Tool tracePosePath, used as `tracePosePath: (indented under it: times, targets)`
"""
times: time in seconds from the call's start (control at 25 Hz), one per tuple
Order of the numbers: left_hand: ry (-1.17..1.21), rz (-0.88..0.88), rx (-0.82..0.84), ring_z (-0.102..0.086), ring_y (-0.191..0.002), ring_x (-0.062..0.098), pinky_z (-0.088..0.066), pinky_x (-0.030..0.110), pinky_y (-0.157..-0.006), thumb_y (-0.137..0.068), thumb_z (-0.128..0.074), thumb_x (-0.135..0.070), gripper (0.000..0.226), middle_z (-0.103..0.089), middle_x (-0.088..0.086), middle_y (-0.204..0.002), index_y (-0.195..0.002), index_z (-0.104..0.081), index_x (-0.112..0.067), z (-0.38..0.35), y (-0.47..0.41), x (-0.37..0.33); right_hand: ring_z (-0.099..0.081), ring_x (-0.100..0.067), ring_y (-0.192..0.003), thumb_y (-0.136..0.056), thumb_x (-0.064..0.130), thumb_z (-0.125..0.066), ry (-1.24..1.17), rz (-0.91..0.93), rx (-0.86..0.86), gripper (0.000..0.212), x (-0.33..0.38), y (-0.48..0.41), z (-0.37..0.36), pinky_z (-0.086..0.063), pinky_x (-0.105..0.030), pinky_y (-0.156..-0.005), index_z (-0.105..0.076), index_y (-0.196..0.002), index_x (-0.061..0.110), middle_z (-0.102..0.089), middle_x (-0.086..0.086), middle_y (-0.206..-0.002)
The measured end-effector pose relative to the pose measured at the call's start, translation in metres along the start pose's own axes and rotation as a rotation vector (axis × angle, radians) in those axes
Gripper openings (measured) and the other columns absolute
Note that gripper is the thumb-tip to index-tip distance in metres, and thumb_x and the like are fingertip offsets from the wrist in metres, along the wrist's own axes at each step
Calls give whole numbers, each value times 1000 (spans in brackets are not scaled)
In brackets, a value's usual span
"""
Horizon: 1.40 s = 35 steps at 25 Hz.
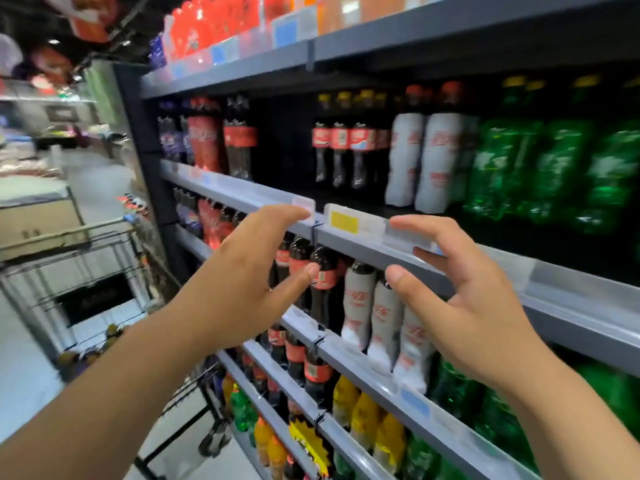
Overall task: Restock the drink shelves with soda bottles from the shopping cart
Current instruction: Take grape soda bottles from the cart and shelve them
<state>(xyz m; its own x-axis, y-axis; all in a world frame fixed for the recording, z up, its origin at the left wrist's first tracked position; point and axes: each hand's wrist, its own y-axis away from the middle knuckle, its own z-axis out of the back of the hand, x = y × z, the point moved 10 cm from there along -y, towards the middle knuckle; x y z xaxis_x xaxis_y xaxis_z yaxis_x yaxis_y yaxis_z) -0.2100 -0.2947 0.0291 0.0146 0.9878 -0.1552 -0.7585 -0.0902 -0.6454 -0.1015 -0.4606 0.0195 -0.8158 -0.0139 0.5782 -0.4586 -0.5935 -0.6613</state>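
Both my hands are raised in front of the grey drink shelves, and neither holds anything. My left hand hovers with loosely spread fingers near the shelf's front rail. To its right, my right hand is held the same way, in front of white-labelled cola bottles. Dark cola bottles with red labels stand on the shelf above, with a dark gap to their left. The wire shopping cart stands at the left, and its contents are not discernible.
Green soda bottles fill the right of the upper shelf. Yellow and orange bottles stand on lower shelves. The aisle floor runs back at the left, past a cardboard box behind the cart.
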Motion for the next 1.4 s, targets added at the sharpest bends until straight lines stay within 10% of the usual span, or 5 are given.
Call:
tracePosePath:
  times: [0.12, 0.8, 1.4]
  targets:
    - [-45, 86, -5, -41, -136, 8, -32, 22, -113, -96, -53, -47, 61, -43, -8, -146, -148, -37, -21, 4, 12, 41, -46, 9, -129, -93, 52, -55, -83, 38, 87, 39, -10, -30, -44, -39, -20, -105, -53, -132, 45, -51, 33, -133]
    - [-158, 488, -133, -34, -126, -16, -21, -1, -103, -94, -55, -49, 57, -44, -16, -142, -145, -38, -30, 113, 173, 296, -52, -3, -129, -91, 31, -63, -211, 210, 322, 42, 47, -105, -348, -35, -8, -103, -56, -132, 30, -56, 17, -131]
    - [-101, 599, -84, -31, -127, -20, -22, -1, -104, -94, -58, -41, 57, -41, -19, -137, -146, -40, -22, 92, 227, 500, -52, -12, -132, -92, 24, -64, -279, 116, 402, 44, 13, -158, -556, -44, -32, -110, -57, -135, 20, -57, 7, -134]
